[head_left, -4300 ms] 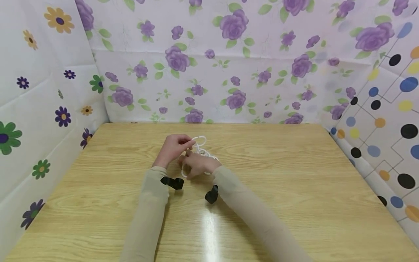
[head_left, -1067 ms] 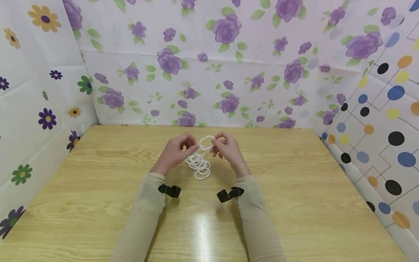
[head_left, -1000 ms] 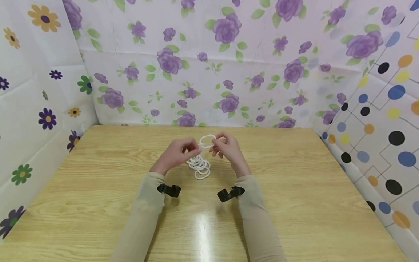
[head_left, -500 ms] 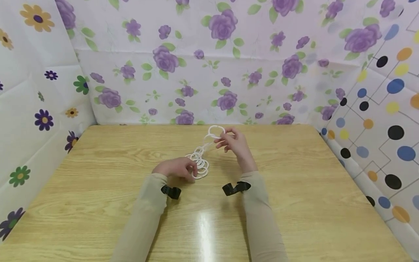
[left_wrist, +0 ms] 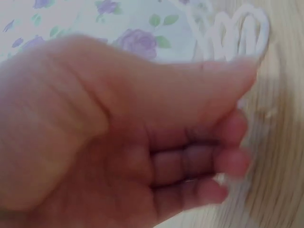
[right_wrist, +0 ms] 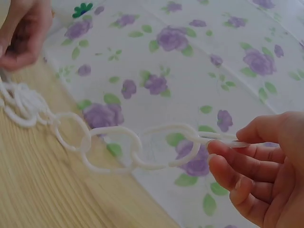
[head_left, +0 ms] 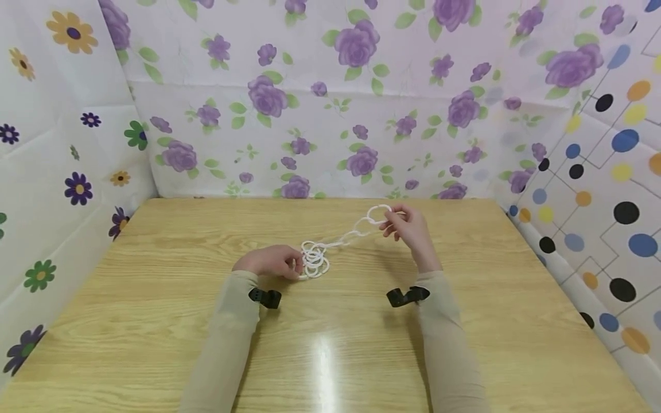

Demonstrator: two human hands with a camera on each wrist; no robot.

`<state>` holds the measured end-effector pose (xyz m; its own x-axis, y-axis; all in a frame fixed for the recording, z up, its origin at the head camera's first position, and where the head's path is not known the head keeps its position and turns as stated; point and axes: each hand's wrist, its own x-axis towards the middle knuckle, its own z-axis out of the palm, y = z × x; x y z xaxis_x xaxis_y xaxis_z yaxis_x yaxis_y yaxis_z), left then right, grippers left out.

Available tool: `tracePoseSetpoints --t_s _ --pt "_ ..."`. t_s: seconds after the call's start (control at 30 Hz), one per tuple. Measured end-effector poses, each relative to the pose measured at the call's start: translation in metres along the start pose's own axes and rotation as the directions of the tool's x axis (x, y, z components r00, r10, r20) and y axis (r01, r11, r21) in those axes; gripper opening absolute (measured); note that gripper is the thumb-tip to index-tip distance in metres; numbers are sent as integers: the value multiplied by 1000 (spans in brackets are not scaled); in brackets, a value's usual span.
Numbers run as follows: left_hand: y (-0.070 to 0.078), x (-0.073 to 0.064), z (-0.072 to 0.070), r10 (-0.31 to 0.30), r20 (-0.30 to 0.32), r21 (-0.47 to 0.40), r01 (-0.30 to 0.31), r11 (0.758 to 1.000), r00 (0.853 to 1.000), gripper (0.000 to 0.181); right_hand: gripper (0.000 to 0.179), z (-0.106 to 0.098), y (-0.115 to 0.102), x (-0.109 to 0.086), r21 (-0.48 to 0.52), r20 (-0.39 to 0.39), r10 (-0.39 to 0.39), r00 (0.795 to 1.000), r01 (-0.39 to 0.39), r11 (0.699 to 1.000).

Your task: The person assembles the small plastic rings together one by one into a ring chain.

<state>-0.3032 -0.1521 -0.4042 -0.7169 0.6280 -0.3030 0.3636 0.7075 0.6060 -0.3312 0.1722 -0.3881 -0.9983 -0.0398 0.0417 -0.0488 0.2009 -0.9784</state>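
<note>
A chain of white plastic rings [head_left: 314, 258] is partly heaped mid-table. From the heap, several linked rings [right_wrist: 111, 149] stretch up to the right. My right hand [head_left: 410, 229] pinches the end ring [head_left: 377, 214] between thumb and forefinger, above the tabletop; the other fingers are loosely bent. At the heap's left side, my left hand [head_left: 273, 262] pinches a ring at its near edge, low by the table. In the left wrist view, the thumb [left_wrist: 209, 85] covers the pinch point, and white loops [left_wrist: 242, 33] show beyond it.
The wooden table [head_left: 330, 344] spreads around the chain. A flowered cloth backdrop [head_left: 320, 115] rises behind its far edge, with patterned cloths on the left [head_left: 51, 189] and right [head_left: 594, 201]. Each wrist carries a black camera strap [head_left: 408, 296].
My right hand has moved right with the end ring, drawing several rings out of the heap. My left hand has left the upper rings, come down to the heap's near edge and shifted slightly left.
</note>
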Motion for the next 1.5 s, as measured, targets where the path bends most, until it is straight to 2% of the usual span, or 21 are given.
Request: tracePoseSetpoints --t_s 0.2,0.4,0.53,0.8,0.97,1.1,1.2,1.3,1.5 --pt "-3 -5 -7 -88 -37 -30 87 996 995 17 18 -18 3 -2 8 -29 18 999 -17 1000" --pt "-7 -8 -13 -194 -103 -24 193 981 976 17 12 -32 -5 1 29 -61 38 997 -36 999" --pt "-12 -11 -15 -254 -129 -37 251 967 959 13 18 -43 -3 2 9 -95 51 994 -51 999" --pt "-23 -22 -15 -312 -160 -69 305 950 936 7 25 -68 20 -5 -63 -193 93 977 -107 992" --pt "-32 -29 -15 -343 -189 -94 330 939 920 8 22 -84 26 -10 -49 -241 106 965 -121 991" --pt "-34 -29 -15 -347 -190 -135 325 936 919 9 14 -95 26 -13 -31 -280 106 954 -120 992" --pt "-36 -26 -16 -365 -199 -161 337 928 910 9 15 -100 25 -14 -35 -288 107 952 -122 992" --pt "-40 -28 -16 -403 -221 -174 371 912 888 10 16 -103 28 -15 -49 -294 139 946 -160 986" --pt "-54 -40 -19 -472 -310 -239 412 879 825 18 19 -112 33 -18 -46 -334 208 919 -236 971"
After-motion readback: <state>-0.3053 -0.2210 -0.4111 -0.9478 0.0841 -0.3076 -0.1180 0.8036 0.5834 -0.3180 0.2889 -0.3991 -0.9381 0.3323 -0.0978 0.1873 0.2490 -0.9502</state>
